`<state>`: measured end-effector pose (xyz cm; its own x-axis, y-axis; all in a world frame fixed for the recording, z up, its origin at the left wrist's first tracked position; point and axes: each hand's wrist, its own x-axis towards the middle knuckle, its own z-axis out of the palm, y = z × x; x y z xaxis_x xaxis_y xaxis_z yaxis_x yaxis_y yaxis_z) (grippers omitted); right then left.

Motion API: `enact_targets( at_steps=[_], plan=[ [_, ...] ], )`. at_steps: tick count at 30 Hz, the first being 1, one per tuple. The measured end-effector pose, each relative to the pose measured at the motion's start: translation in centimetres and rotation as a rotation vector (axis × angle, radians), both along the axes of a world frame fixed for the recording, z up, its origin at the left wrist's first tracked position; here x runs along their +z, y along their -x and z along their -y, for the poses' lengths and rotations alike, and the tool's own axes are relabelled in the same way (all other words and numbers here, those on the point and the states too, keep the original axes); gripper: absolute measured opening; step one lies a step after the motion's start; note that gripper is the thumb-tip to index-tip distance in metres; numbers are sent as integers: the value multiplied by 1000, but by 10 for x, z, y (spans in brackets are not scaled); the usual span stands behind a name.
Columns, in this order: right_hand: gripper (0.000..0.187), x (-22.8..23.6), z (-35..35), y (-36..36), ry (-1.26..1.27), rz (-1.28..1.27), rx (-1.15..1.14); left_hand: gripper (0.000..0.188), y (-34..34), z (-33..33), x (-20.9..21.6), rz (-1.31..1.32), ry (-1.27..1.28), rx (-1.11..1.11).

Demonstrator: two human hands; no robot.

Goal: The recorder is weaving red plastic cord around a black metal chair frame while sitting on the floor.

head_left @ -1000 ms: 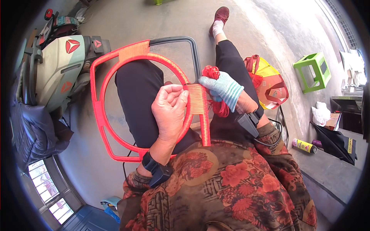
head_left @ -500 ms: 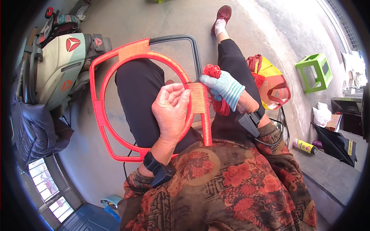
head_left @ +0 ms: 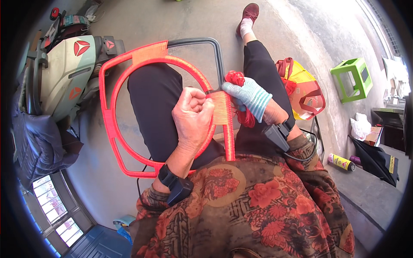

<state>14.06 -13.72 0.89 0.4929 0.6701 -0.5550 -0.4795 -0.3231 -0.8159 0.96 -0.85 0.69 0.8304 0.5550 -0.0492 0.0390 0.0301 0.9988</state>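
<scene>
A metal frame with a round inner ring, largely wound in red-orange cord (head_left: 106, 92), rests across my lap. Its bare dark tube (head_left: 193, 41) shows at the far corner. My left hand (head_left: 193, 112) is bare and closed in a fist over the ring's right side, beside the broad wound band (head_left: 222, 107); what its fingers pinch is hidden. In a striped light-blue glove, my right hand (head_left: 251, 98) closes round a bundle of red cord (head_left: 235, 78), which sticks out above and below it. Its thumb reaches the band's far right corner.
An electric scooter (head_left: 64, 73) stands at the left. To the right are a red and yellow bag (head_left: 307, 96), a green plastic stool (head_left: 352, 79), a yellow spray can (head_left: 341, 162) and a folded black umbrella (head_left: 378, 161). A blue surface (head_left: 101, 245) shows at the lower left.
My left hand has shifted slightly right and its fingers have curled tighter into a fist. The right hand and the cord bundle have barely moved.
</scene>
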Motion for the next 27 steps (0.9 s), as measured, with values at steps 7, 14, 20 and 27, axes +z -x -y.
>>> enact_targets(
  at_steps=[7, 14, 20, 27],
  plan=[
    [29, 5, 6, 9, 0, -25, -44, 6, -2, 6, 8, -48, 206, 135],
    [29, -2, 6, 6, -112, -101, -66, 9, -5, 2, -3, -61, -322, 139],
    [30, 4, 9, 4, -27, -72, -58, 8, -12, -1, -6, -72, -369, 122],
    [32, -3, 34, -32, -161, -78, -444, 19, -7, -1, -5, -69, 494, 54]
  ],
)
